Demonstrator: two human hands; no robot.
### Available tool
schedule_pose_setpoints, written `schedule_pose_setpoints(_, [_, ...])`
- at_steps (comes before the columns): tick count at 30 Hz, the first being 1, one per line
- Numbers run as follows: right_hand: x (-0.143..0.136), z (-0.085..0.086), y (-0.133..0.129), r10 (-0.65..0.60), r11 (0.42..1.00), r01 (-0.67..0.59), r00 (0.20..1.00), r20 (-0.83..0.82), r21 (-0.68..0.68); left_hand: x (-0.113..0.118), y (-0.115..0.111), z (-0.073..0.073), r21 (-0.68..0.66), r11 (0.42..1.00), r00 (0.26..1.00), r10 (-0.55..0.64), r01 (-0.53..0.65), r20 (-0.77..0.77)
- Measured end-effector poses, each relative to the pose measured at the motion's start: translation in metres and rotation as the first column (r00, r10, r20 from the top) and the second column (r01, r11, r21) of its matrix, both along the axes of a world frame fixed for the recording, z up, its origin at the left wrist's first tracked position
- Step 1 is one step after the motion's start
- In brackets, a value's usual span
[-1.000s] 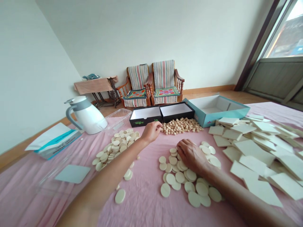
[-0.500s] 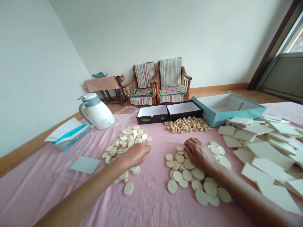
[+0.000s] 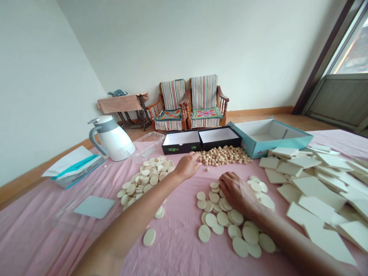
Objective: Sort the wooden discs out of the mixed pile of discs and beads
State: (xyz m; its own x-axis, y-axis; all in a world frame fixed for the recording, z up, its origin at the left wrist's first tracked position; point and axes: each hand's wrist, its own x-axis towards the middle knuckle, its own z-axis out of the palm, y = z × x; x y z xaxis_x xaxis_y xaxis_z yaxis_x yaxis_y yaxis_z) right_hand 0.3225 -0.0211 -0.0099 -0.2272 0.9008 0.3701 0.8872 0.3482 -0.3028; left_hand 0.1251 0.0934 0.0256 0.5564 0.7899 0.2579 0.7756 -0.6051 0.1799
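right hand (image 3: pixel 238 193) palm-down on pale discs (image 3: pixel 211 220), fingers curled; grip hidden, cannot tell if any held. left hand (image 3: pixel 186 166) farther out, fingers bent at left end of small wooden pieces (image 3: pixel 225 155); cannot tell whether one pinched. heap stretches rightward from left fingertips, long axis crosswise, left hand nearer. black boxes (image 3: pixel 184 148) just behind.

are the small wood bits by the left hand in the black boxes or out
Out: the wood bits lie heaped on the cloth before the black boxes.
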Motion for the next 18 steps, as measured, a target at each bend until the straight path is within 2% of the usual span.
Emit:
schedule_pose_setpoints(4, [-0.001,0.002,0.000,0.001,1.000,-0.001,1.000,-0.004,0.002,-0.047,0.026,0.001,-0.004,0.981,0.978,0.194,-0.195,-0.079])
schedule_pose_setpoints(7, [-0.001,0.003,0.000,-0.002,1.000,0.002,1.000,-0.006,-0.001,-0.087,0.052,0.002,-0.011,0.931,0.922,0.359,-0.364,-0.145])
schedule_pose_setpoints(9, [-0.001,0.003,0.000,-0.002,1.000,0.002,1.000,-0.006,0.001,-0.107,0.065,0.001,-0.022,0.901,0.888,0.424,-0.434,-0.179])
schedule_pose_setpoints(12, [-0.001,0.003,0.000,-0.003,1.000,0.003,1.000,-0.002,0.005,-0.123,0.077,-0.004,-0.066,0.889,0.877,0.431,-0.453,-0.210])
schedule_pose_setpoints(18, [-0.002,0.003,0.000,-0.006,1.000,0.006,1.000,-0.010,-0.001,-0.137,0.075,-0.015,-0.138,0.937,0.937,0.293,-0.321,-0.190])
